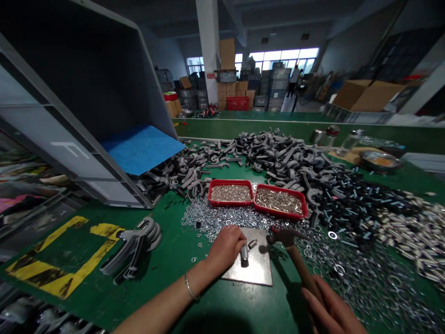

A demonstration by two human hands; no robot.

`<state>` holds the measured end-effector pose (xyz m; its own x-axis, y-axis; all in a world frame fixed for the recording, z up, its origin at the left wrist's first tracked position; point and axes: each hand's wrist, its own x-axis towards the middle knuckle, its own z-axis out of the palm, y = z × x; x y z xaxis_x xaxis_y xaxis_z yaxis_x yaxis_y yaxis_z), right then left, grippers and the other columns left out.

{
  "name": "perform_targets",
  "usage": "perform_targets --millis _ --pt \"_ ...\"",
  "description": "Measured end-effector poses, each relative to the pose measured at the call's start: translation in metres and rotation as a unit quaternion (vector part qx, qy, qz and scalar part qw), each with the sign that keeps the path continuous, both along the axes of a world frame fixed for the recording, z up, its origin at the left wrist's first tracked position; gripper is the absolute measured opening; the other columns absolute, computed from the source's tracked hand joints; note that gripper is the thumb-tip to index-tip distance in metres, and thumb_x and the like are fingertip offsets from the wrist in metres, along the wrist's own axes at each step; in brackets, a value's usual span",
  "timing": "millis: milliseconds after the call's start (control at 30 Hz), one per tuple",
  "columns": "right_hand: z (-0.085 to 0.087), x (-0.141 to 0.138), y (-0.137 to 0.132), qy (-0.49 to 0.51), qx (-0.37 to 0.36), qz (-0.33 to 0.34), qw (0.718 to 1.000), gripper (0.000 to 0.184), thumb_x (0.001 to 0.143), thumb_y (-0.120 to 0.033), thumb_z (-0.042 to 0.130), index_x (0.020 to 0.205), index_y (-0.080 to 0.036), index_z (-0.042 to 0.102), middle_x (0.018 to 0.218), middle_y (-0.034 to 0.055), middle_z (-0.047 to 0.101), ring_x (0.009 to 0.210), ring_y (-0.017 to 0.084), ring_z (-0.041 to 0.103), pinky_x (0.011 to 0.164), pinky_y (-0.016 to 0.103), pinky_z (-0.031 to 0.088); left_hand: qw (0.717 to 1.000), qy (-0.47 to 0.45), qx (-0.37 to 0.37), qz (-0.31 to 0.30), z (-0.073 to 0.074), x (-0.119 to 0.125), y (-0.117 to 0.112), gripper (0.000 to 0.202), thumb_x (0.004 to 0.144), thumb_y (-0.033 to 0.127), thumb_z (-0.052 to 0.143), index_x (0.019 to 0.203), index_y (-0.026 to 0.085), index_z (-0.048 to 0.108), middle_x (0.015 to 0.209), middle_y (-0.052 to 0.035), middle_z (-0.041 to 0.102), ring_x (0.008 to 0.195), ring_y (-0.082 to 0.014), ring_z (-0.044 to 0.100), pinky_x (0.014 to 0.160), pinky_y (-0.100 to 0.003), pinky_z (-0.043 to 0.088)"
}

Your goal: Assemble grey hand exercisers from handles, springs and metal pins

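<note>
Steadying step, apparently: the left hand (227, 243) pinches a part (244, 256) on the near plate (262, 271); right of it, the right hand (330, 304) grips a hammer (299, 264). Any blow would call for clear fingertips.

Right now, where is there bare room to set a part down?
Green bench shows bare inside the yellow-black tape, between the stacked grey handles and left forearm, and nearside of the metal plate. Crowded: beyond the plate, small hardware and red trays; right of it, loose rings.

Dim light, bright windows (284, 55), stretched edges
</note>
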<state>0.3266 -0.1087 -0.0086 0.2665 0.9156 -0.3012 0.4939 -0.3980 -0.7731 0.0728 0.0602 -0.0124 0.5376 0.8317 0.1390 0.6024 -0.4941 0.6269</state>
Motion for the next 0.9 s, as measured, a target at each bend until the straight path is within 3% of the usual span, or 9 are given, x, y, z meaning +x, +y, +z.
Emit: perform_targets --millis 100,200,267,433,600,667,767,833,900 --pt "0.014 -0.004 0.014 -0.002 0.03 0.124 0.992 0.04 0.087 -0.052 0.053 0.113 -0.023 0.066 0.099 0.0104 0.075 0.089 0.03 0.07 0.078 0.037 0.055 0.993 0.074 0.078 -0.057 0.004 -0.004 -0.009 0.017 0.091 0.027 0.061 0.104 0.015 0.063 0.108 -0.0118 0.064 0.106 -0.0285 0.055 0.097 -0.047 0.04" --pt "0.041 -0.015 0.025 -0.013 0.05 0.176 0.983 0.032 0.093 -0.049 0.048 0.107 -0.025 0.065 0.093 0.0077 0.073 0.082 0.025 0.069 0.075 0.033 0.053 0.995 0.068 0.066 -0.012 0.001 -0.011 -0.021 0.091 0.07 0.044 0.082 0.142 0.012 0.036 0.135 -0.0204 0.049 0.122 -0.0379 0.045 0.104 -0.057 0.035" --pt "0.055 -0.025 0.03 -0.012 0.071 0.182 0.981 0.031 0.097 -0.049 0.042 0.107 -0.026 0.061 0.091 0.0057 0.072 0.08 0.023 0.067 0.073 0.031 0.052 0.998 0.053 0.043 -0.01 -0.004 -0.015 -0.029 0.112 0.068 0.04 0.084 0.152 0.014 0.014 0.137 -0.0202 0.047 0.124 -0.0372 0.044 0.107 -0.058 0.033" --pt "0.041 -0.038 0.044 -0.048 0.045 0.188 0.98 0.037 0.095 -0.053 0.044 0.096 -0.022 0.063 0.083 0.0073 0.071 0.073 0.024 0.065 0.071 0.034 0.05 0.999 0.044 -0.011 -0.013 -0.012 -0.015 -0.033 0.109 0.074 0.025 0.077 0.154 0.016 0.003 0.136 -0.0189 0.048 0.127 -0.0362 0.043 0.109 -0.057 0.032" --pt "0.008 -0.023 0.047 0.098 -0.022 0.085 0.991 0.049 0.094 -0.062 0.041 0.095 -0.021 0.067 0.079 0.0042 0.07 0.073 0.022 0.066 0.067 0.033 0.054 0.998 0.032 -0.052 -0.006 -0.011 -0.015 -0.029 0.104 0.071 0.022 0.078 0.154 0.014 0.015 0.129 -0.0173 0.053 0.126 -0.0364 0.043 0.111 -0.056 0.031" --pt "0.003 -0.014 0.045 0.042 0.024 0.05 0.998 0.051 0.089 -0.067 0.046 0.1 -0.022 0.068 0.083 0.0057 0.07 0.077 0.025 0.066 0.071 0.038 0.055 0.997 -0.007 -0.071 0.014 -0.008 -0.015 -0.034 0.099 0.071 0.021 0.077 0.152 0.014 0.022 0.128 -0.0162 0.054 0.126 -0.0355 0.043 0.112 -0.055 0.03" --pt "-0.001 -0.01 0.048 -0.062 0.171 0.034 0.983 0.055 0.075 -0.068 0.063 0.106 -0.023 0.072 0.11 0.0136 0.069 0.107 0.034 0.06 0.1 0.053 0.044 0.983 -0.109 -0.129 0.074 -0.001 -0.013 -0.052 0.087 0.074 0.025 0.075 0.148 0.018 0.031 0.124 -0.0127 0.056 0.117 -0.0303 0.051 0.107 -0.05 0.038" --pt "-0.003 -0.021 0.056 0.016 0.168 0.03 0.985 0.051 0.076 -0.064 0.066 0.107 -0.024 0.074 0.119 0.0137 0.068 0.119 0.036 0.055 0.108 0.053 0.037 0.969 -0.174 -0.15 0.09 0.0 -0.01 -0.069 0.084 0.074 0.029 0.076 0.146 0.02 0.033 0.123 -0.0119 0.056 0.111 -0.0282 0.055 0.103 -0.047 0.043" --pt "-0.006 -0.041 0.064 0.147 0.096 0.057 0.983 0.046 0.081 -0.061 0.064 0.106 -0.025 0.075 0.111 0.0118 0.072 0.115 0.034 0.061 0.103 0.049 0.044 0.971 -0.192 -0.131 0.052 0.0 -0.009 -0.084 0.089 0.071 0.033 0.079 0.146 0.019 0.034 0.124 -0.0138 0.055 0.113 -0.0308 0.054 0.103 -0.049 0.044"
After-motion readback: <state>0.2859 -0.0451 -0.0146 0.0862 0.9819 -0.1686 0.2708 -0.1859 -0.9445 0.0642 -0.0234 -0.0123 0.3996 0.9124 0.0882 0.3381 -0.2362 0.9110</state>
